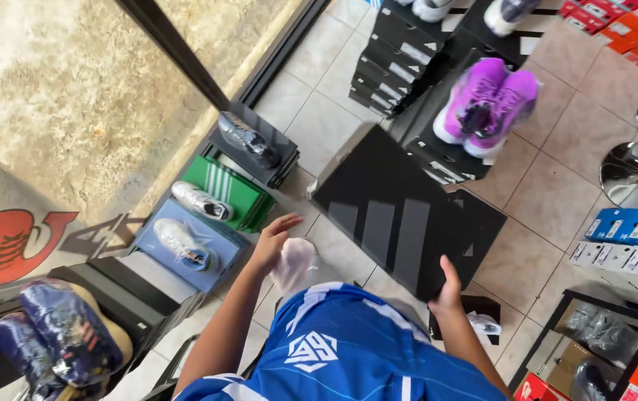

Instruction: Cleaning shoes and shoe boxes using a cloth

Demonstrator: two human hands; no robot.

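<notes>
A beige tiled shop floor lies below, beside a glass front. Held tilted over it at centre is a flat black cardboard shoebox lid with grey stripes. The right hand, arm reaching forward from five o'clock, has its grip clamped on the lid's near edge. The left hand, arm bent in from seven o'clock, has its grip closed on crumpled white tissue paper, just left of the lid. At one o'clock a pair of purple trainers stands on stacked black boxes; at nine o'clock a silver shoe rests on a green striped box.
</notes>
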